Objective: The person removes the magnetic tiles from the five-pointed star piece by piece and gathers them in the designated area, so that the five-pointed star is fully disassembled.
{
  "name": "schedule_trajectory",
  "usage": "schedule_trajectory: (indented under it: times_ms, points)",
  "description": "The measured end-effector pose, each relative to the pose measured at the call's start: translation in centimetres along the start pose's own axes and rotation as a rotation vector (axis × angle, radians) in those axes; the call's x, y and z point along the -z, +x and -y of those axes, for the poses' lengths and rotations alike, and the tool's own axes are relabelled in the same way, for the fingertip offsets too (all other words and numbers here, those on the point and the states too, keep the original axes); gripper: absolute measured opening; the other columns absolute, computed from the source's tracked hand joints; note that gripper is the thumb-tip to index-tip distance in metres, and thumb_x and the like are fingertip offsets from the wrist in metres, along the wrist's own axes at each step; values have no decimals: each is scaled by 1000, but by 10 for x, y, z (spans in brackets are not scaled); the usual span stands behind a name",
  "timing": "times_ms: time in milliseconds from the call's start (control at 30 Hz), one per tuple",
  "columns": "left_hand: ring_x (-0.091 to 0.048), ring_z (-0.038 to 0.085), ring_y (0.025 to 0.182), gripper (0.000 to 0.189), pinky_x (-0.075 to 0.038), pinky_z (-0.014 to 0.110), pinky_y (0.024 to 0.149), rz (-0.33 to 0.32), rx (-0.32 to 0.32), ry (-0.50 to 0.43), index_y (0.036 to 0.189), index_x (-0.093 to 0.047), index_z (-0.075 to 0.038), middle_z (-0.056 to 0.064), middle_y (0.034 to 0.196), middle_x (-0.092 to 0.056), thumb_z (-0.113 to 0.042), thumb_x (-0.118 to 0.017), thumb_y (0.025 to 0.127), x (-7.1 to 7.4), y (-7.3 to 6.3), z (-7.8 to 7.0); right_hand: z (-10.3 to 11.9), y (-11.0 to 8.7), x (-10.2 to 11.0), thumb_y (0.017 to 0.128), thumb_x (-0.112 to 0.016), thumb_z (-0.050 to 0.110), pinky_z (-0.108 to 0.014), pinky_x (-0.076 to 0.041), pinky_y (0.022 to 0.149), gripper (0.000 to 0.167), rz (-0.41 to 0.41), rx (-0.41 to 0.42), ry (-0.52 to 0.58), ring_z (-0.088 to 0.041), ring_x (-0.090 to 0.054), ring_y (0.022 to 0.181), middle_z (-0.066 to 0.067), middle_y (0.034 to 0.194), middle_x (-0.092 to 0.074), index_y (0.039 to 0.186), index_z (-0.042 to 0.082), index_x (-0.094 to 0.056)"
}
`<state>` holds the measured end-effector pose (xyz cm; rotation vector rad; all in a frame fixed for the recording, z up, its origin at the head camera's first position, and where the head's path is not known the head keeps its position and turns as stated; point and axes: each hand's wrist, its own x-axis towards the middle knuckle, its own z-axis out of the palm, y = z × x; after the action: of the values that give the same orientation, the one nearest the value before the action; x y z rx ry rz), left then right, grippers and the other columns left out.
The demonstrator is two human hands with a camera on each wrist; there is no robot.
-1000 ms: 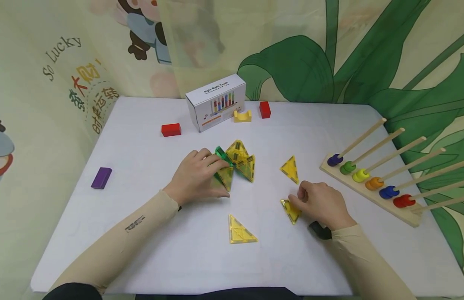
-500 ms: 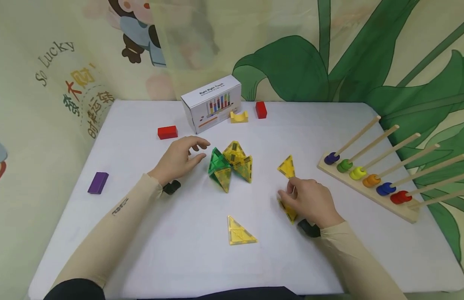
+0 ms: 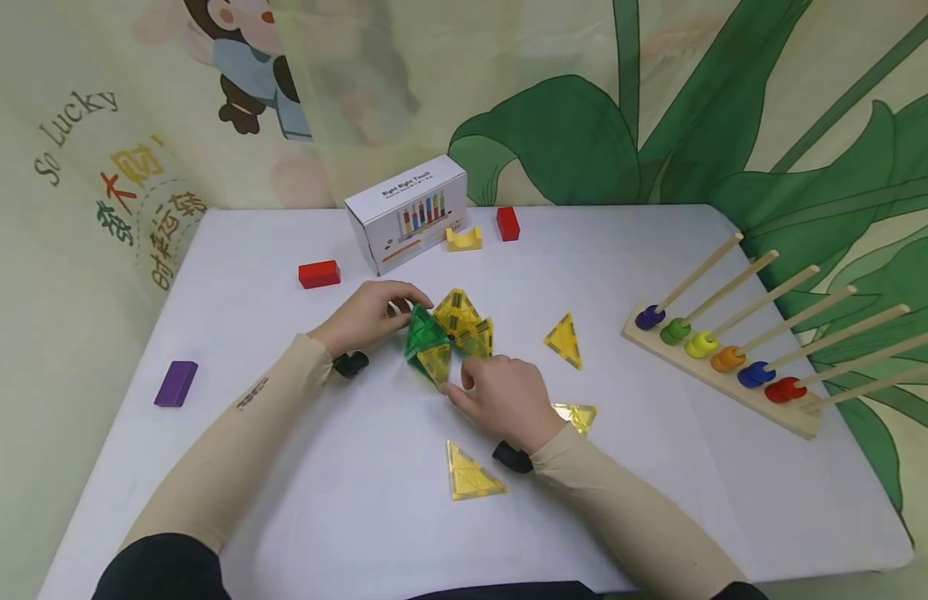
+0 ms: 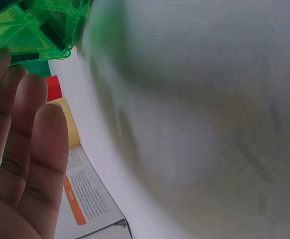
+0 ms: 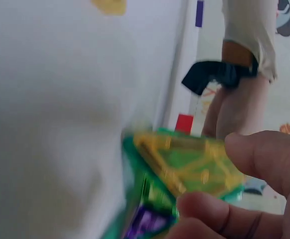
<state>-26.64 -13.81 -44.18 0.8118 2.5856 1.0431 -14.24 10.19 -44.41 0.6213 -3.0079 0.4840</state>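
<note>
Translucent magnetic triangle tiles stand joined in a cluster at mid-table in the head view. A green tile (image 3: pixel 425 333) forms its left side, with a yellow triangle tile (image 3: pixel 434 364) at the front and more yellow tiles (image 3: pixel 458 312) behind. My left hand (image 3: pixel 370 315) reaches in from the left, its fairly straight fingers right at the green tile's upper edge; the left wrist view shows green plastic (image 4: pixel 35 30) by its fingertips. At the front, my right hand (image 3: pixel 505 396) pinches a corner of the yellow tile between thumb and finger, also in the right wrist view (image 5: pixel 195 159).
Loose yellow triangles lie at right (image 3: pixel 565 340), near the right forearm (image 3: pixel 576 416) and in front (image 3: pixel 470 473). A bead rack (image 3: pixel 719 367) with upright pegs stands right. Behind are a white box (image 3: pixel 407 215), a yellow arch block (image 3: pixel 464 239) and red blocks (image 3: pixel 319 274); a purple block (image 3: pixel 176 383) lies left.
My left hand left the cluster, then came back to the green tile. My right hand moved left from the loose yellow tile to the cluster; that loose tile stays behind, turned.
</note>
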Motion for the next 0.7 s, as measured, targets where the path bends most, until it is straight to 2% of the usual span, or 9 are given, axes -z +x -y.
schedule_trajectory:
  times_ms: [133,300,500,700]
  points:
    - [-66,24,102,34,-58,42,95,23,-12,-19,124,-74,-15,6,124,-73,2,-65,96,1,3,2,17,12,-9,94,-69,58,-24,-27,39,49,-18,-9,-28,-9,-41,43,8,50,-43,66,19,-55]
    - [-66,25,104,34,-58,44,98,30,-29,-42,122,-74,-13,8,124,-74,5,-64,96,-1,8,1,23,20,-17,95,-67,59,-25,-23,37,57,-71,-12,-117,-8,-38,40,9,47,-36,57,20,-47]
    - [-67,24,105,29,-58,44,98,26,-26,-36,114,-77,-12,7,119,-76,5,-64,95,-1,10,-1,23,22,-22,96,-69,52,-25,-23,36,52,-122,28,-185,-9,-37,39,8,48,-36,60,20,-50]
    - [-67,24,112,23,-58,45,101,9,-29,-22,111,-78,-13,6,118,-76,2,-67,96,0,8,1,25,22,-23,95,-71,49,-27,-29,35,47,-141,36,-212,-10,-41,39,6,49,-41,64,19,-53]
